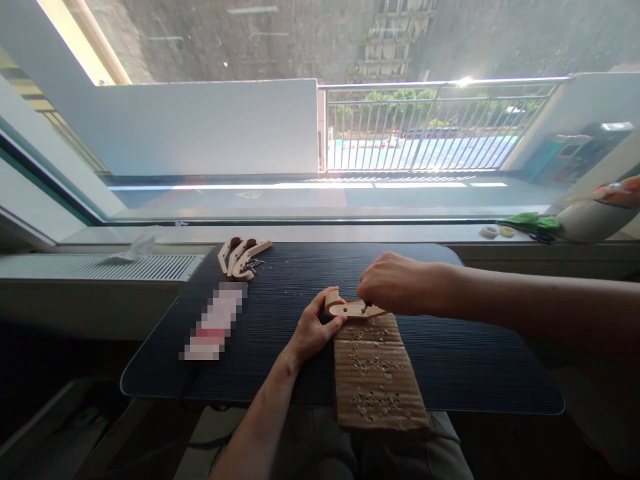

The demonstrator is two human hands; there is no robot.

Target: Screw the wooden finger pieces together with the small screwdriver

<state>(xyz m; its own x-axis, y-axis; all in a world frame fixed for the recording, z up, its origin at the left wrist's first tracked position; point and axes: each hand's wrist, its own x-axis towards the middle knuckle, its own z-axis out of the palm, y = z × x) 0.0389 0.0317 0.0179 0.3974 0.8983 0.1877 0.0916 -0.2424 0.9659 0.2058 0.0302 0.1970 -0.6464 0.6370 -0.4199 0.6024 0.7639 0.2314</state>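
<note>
My left hand (pixel 315 327) grips the curved end of a pale wooden hook (pixel 352 310), thumb in front and fingers behind. The hook lies across the far end of a thick corrugated cardboard piece (pixel 370 380) pitted with many small holes. Closed in a fist above the hook's straight arm is my right hand (pixel 393 283). A thin dark tool tip (pixel 367 305) points down from that fist to the wood; the rest of the tool is hidden in the palm. One round hole shows in the hook, left of the tip.
Several more wooden hooks (pixel 240 257) lie at the table's far left, with small metal screws (pixel 255 265) beside them. A blurred-out pink and white item (pixel 215 323) lies nearer. Tape rolls (pixel 490 232) and a green bundle (pixel 535 223) sit on the windowsill (pixel 350 233).
</note>
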